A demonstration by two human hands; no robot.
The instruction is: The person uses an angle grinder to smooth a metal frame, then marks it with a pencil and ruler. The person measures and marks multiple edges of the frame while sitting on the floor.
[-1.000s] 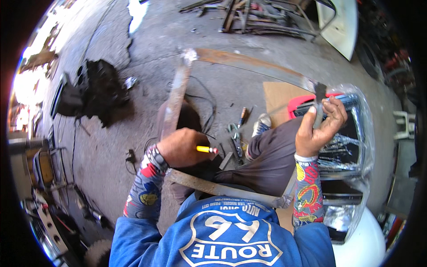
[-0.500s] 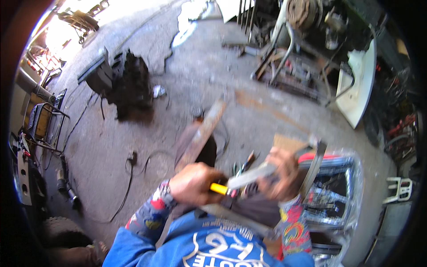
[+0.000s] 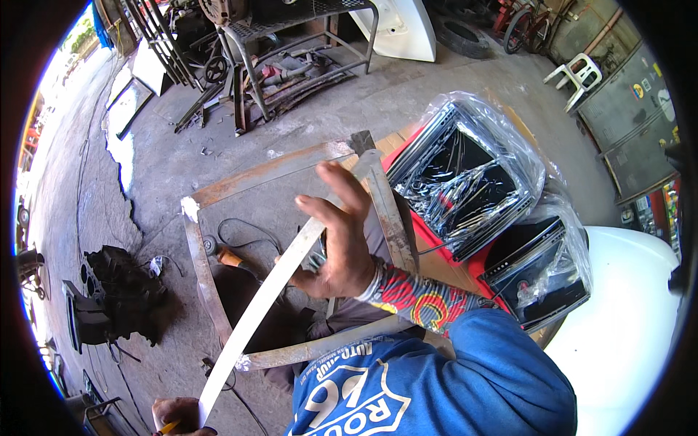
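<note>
A rusty four-sided metal frame [image 3: 273, 174] stands before me, over my legs. Slanting across it, from lower left to its far right corner, runs the long whitish blade of a tape measure [image 3: 251, 327]. My left hand [image 3: 178, 413] is closed round the near end of the tape measure, low at the picture's edge. Something small and yellow [image 3: 170, 427] shows in its fingers, partly cut off. My right hand [image 3: 338, 247] is over the frame, fingers spread and bent, touching the blade near its far end. Part of the blade passes behind those fingers.
An orange angle grinder [image 3: 230, 259] with its cord lies inside the frame's outline. Plastic-wrapped black and red panels [image 3: 472, 174] lie on cardboard at right, beside a white curved panel [image 3: 618, 291]. A dark engine-like part [image 3: 120, 298] sits left. Behind is a metal stand [image 3: 305, 22].
My view has swung to the right. My hands, close together before, are now far apart, with the blade stretched between them; the left has gone low and left, and the right hand's fingers have spread.
</note>
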